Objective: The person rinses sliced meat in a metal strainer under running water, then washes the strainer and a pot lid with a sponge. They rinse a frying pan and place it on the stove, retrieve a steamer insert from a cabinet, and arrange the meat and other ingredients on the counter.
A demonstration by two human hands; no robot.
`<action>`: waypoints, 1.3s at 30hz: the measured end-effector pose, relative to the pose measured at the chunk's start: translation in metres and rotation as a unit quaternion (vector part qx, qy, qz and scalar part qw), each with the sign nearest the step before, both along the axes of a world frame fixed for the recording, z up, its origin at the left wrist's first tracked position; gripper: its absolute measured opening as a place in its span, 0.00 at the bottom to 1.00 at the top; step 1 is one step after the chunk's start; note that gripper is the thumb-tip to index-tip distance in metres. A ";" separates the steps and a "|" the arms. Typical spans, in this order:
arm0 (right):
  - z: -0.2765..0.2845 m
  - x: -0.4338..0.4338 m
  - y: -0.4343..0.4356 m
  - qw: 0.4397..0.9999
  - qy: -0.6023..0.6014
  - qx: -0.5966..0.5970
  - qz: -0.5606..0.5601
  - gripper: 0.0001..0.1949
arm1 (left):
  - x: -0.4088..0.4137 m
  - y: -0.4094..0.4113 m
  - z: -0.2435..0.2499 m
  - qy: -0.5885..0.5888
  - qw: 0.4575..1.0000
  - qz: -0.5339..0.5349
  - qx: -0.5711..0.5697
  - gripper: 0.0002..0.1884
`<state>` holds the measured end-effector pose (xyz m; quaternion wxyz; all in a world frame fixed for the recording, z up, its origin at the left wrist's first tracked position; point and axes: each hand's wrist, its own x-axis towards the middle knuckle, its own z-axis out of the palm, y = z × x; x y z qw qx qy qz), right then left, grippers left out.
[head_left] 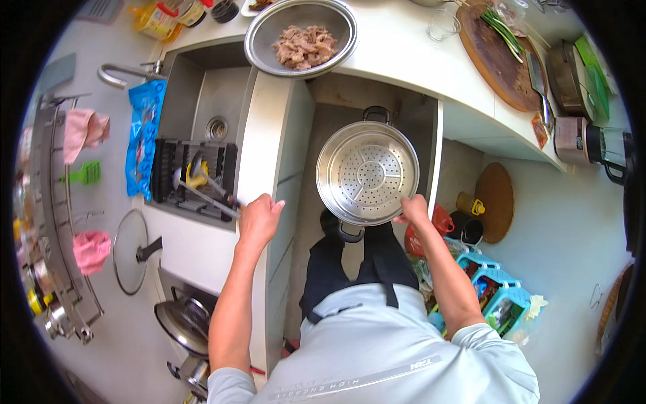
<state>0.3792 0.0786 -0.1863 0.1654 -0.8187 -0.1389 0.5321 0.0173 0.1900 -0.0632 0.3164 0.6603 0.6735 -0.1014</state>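
Note:
A stainless steel steamer pot (371, 171) with a perforated bottom and two black side handles is in front of my legs, between the counters. My right hand (415, 209) grips its rim at the lower right. Over the edge of the left counter is my left hand (260, 219), fingers curled and thumb out. Two ladles (202, 182) lie across the sink's dish rack (166, 151), their handles reaching towards that hand. Whether it touches them is hidden by the hand.
Cooked meat pieces (305, 46) fill part of a steel strainer bowl (255, 43) at the counter corner. Beyond the right side, a round wooden board (484, 55) bears spring onions (502, 33) and a cleaver (536, 76). Blue baskets (497, 283) stand low at my right.

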 end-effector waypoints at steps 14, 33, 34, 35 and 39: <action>0.186 -0.058 -0.035 0.958 0.173 0.203 0.105 0.15 | 0.018 -0.223 0.102 -0.344 0.859 0.378 -0.030 0.29; 0.263 -0.433 -0.156 0.800 0.323 0.132 0.488 0.17 | -0.233 -0.437 0.172 -0.040 0.635 0.655 0.407 0.14; 0.261 -0.455 -0.165 0.802 0.322 0.123 0.488 0.17 | -0.264 -0.439 0.174 -0.024 0.648 0.669 0.363 0.13; 0.262 -0.483 -0.183 0.793 0.331 0.108 0.500 0.18 | -0.302 -0.460 0.164 0.018 0.657 0.669 0.347 0.13; 0.251 -0.572 -0.237 0.792 0.350 0.058 0.497 0.19 | -0.420 -0.506 0.147 0.036 0.688 0.654 0.313 0.15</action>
